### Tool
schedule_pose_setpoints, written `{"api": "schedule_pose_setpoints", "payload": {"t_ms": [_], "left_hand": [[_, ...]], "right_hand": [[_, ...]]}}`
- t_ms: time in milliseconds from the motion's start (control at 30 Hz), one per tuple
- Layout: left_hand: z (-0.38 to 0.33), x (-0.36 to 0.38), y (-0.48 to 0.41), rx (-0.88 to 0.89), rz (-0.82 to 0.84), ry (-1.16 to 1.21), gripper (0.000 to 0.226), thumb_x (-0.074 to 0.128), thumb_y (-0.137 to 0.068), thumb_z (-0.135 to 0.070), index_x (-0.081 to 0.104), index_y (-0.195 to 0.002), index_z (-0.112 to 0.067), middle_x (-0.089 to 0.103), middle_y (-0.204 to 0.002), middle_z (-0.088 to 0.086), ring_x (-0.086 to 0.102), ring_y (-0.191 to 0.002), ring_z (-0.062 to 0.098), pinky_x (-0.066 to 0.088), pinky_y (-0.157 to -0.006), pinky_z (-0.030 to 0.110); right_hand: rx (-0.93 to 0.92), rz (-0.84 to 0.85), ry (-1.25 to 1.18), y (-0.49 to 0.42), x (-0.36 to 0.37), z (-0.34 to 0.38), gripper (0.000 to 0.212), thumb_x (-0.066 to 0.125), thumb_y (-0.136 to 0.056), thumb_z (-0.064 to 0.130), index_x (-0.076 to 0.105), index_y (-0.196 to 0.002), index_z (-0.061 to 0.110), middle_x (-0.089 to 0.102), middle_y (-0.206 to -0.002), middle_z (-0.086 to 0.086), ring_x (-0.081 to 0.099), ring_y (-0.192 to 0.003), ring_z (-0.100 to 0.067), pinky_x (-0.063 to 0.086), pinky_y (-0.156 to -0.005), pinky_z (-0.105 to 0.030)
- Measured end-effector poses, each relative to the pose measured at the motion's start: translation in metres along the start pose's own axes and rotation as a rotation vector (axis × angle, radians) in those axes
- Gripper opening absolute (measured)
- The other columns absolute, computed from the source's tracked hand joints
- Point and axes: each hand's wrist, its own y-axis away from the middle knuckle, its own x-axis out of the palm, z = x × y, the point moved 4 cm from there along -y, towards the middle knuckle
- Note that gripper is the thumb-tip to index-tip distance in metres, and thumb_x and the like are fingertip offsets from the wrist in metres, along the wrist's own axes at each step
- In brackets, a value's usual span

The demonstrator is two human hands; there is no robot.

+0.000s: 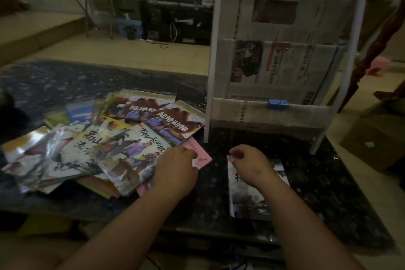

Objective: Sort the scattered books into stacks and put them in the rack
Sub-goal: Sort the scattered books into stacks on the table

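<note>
Glossy paper book covers (122, 155) lie on a polished speckled stone table (306, 182); matt newspaper (285, 68) lines the white metal rack (211, 72).

A dark, speckled stone surface (317, 182) is shown with a loose pile of picture books (87, 151) spread over its left half, covers overlapped and turned at many angles. Copies titled 陆地动物 (173, 123) are fanned along the pile's far edge, and a pink booklet (202, 156) is partly covered at its right edge. A single book (247, 199) is laid flat, apart from the pile, at the front right. A white rack (274, 114), its tiers lined with newspaper, is stood at the far right.
</note>
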Motion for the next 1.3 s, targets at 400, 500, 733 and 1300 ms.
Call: {"api": "schedule_pose_setpoints", "payload": {"t_ms": [400,500,733,1300], "left_hand": [[0.069,-0.020,0.005,-0.088,0.033,-0.227,0.048,0.059,-0.082,-0.041,0.052,-0.127,-0.024,0.052,-0.127,0.000,0.046,-0.120,0.024,0.040,-0.093,0.036],[0.078,-0.023,0.009,-0.120,0.098,-0.244,0.043,0.059,-0.084,-0.041,0.048,-0.122,-0.024,0.053,-0.124,0.004,0.052,-0.114,0.027,0.045,-0.088,0.038],[0.069,-0.043,0.011,-0.121,0.090,-0.217,0.032,0.054,-0.087,-0.045,0.070,-0.094,-0.018,0.066,-0.088,0.003,0.060,-0.082,0.023,0.042,-0.063,0.029],[0.070,-0.043,0.013,-0.130,0.070,0.027,0.031,0.053,-0.093,-0.025,0.064,-0.121,-0.032,0.068,-0.114,0.000,0.062,-0.102,0.021,0.050,-0.082,0.032]], "right_hand": [[-0.059,0.124,-0.008,-0.001,0.055,0.053,0.029,0.058,-0.093,0.019,0.062,-0.122,0.023,0.061,-0.124,0.001,0.057,-0.110,-0.017,0.046,-0.091,-0.027],[-0.076,0.145,-0.046,0.002,0.064,0.067,0.029,0.059,-0.094,0.021,0.062,-0.122,0.020,0.062,-0.122,0.001,0.057,-0.109,-0.016,0.044,-0.090,-0.026],[0.149,0.175,-0.442,0.010,0.087,0.081,0.027,0.058,-0.093,0.030,0.069,-0.100,0.007,0.069,-0.101,-0.021,0.068,-0.091,-0.031,0.056,-0.088,-0.049],[0.268,0.256,-0.911,0.016,0.088,0.082,0.009,0.060,-0.094,0.014,0.067,-0.098,0.009,0.069,-0.087,-0.011,0.066,-0.078,-0.021,0.057,-0.076,-0.033]]}}
